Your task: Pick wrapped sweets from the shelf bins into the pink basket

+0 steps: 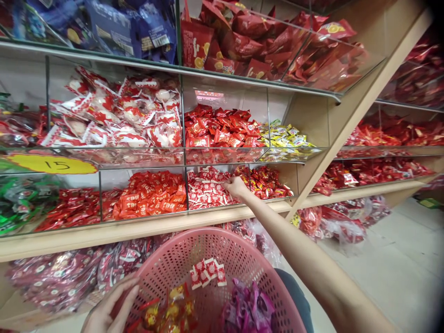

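My left hand (111, 307) is wrapped around the left rim of a pink perforated plastic basket (166, 247). In the basket sit a small cluster of red-and-white wrapped candies (208, 273), some gold-and-red wrapped sweets (173, 307) and a heap of purple wrapped sweets (248, 307). Stretched forward over the rim, my right hand (237, 187) reaches into a low shelf compartment. Its fingers are pinched together at a pile of small red-and-white wrapped candies (208, 192), touching the pile; the fingertips are partly hidden.
Clear dividers split the shelves. Orange-red packets (149, 194) lie left of my right hand, dark red candies (267, 182) right. Above are red packets (225, 127) and yellow ones (286, 135). A yellow "15" tag (52, 163) hangs left. Bagged sweets (62, 277) lie beneath the wooden ledge (86, 233).
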Available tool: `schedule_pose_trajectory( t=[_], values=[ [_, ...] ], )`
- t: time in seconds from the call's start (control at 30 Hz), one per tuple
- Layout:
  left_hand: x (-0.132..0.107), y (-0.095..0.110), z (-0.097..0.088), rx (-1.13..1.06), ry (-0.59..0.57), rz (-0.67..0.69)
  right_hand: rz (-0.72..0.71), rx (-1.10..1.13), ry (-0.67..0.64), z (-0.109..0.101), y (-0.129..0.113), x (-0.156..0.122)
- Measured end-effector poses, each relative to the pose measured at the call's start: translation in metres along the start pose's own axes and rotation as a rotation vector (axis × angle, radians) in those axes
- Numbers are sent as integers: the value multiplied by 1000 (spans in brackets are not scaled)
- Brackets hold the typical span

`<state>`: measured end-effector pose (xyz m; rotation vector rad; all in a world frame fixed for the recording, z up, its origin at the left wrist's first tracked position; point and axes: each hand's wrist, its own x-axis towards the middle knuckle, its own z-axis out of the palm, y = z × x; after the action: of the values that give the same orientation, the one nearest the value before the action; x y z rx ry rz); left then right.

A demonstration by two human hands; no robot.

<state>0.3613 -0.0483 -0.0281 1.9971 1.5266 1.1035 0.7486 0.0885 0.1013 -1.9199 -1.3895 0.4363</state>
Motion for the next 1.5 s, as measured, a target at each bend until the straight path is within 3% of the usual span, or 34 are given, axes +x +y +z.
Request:
schedule_pose_trajectory(
  t=[0.27, 0.43, 0.53, 0.67, 0.83, 1.13, 1.33, 1.43, 1.5],
  values=[
    [1, 5, -2, 17, 14, -5, -73, 305, 35, -28, -2, -22],
    [0, 12, -4, 4, -20, -37, -212, 577, -128, -41, -6, -72],
    [-1, 13, -3, 20, -34, -45, -154, 574, -350, -22, 6, -111],
    [-2, 11, -2, 43, -42, -34, 68, 486, -588, 31, 40, -150],
    [-2, 11, -2, 49, -27, -15, 175, 362, -540, 82, 63, -162],
    [-4, 7, -2, 66, -17, -10, 178, 293, -605, 132, 47, -170],
    [-5, 1, -1, 65, -17, 23, 138, 217, -603, 139, 47, -178],
    [-4, -2, 0, 70, -10, 36, 69, 171, -607, 124, 45, -176],
    [-4, -3, 0, 79, -1, 44, -51, 99, -570, 108, 38, -172]
  ],
)
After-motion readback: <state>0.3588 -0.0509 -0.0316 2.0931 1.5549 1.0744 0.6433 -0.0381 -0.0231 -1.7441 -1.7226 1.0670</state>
